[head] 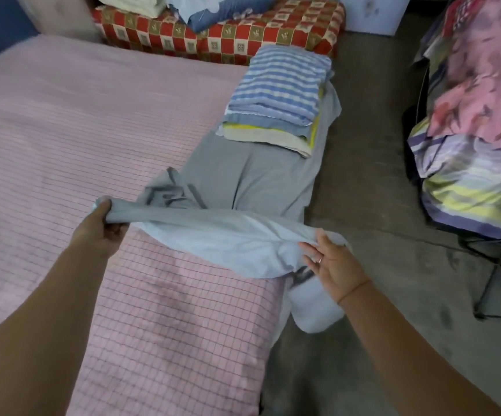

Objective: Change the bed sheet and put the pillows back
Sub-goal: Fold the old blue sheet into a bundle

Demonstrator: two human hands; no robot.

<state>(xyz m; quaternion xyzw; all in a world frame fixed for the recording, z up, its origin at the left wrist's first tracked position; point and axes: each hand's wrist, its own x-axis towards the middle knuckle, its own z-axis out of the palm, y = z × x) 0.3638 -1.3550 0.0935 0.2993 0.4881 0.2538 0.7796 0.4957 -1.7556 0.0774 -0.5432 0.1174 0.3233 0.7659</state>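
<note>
The grey sheet point(252, 175) lies in a long strip along the right edge of the bed point(63, 130), over the pink checked cover; its near end is lifted off the bed and stretched between both hands; a loose part hangs over the right edge toward the floor point(378, 190). The left hand point(102, 226) has its fingers curled tight round a bunched end of the sheet, above the cover; the right hand point(330, 262) is spread with straight fingers, palm turned up, fingertips touching the sheet's fold just off the bed's right edge, with a ring on one finger. A stack of folded linens point(279, 94), striped blue on top, sits on the sheet's far end near the bed's far right corner; a red checked couch point(243, 34) stands past the far edge; a rack of floral cloths point(477, 115) stands on the floor, well apart from the bed.
</note>
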